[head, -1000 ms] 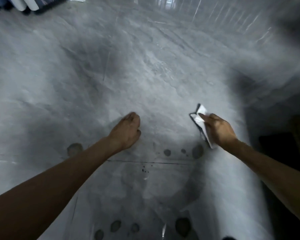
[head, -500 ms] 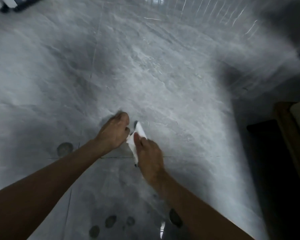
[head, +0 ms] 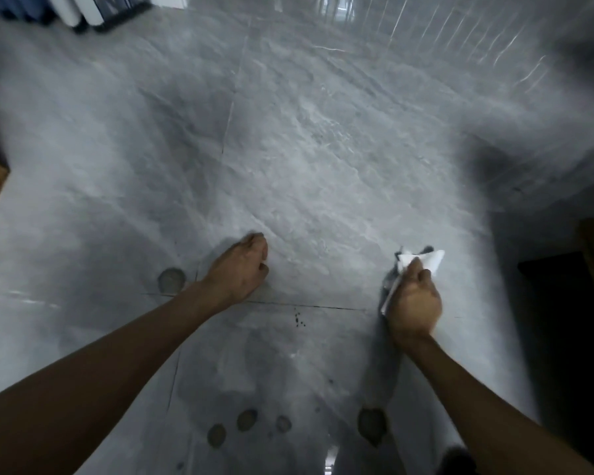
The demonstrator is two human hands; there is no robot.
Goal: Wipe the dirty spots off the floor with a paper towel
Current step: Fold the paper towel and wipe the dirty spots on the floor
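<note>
We've got our right hand with fingers curled, pinching the paper towel on the floor just past the tile seam. Our left hand, also past it, has its fingers tucked under and holds nothing.

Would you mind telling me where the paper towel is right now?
In the head view the paper towel is right of centre, gripped by the right hand down at the floor, across from the left hand.
</note>
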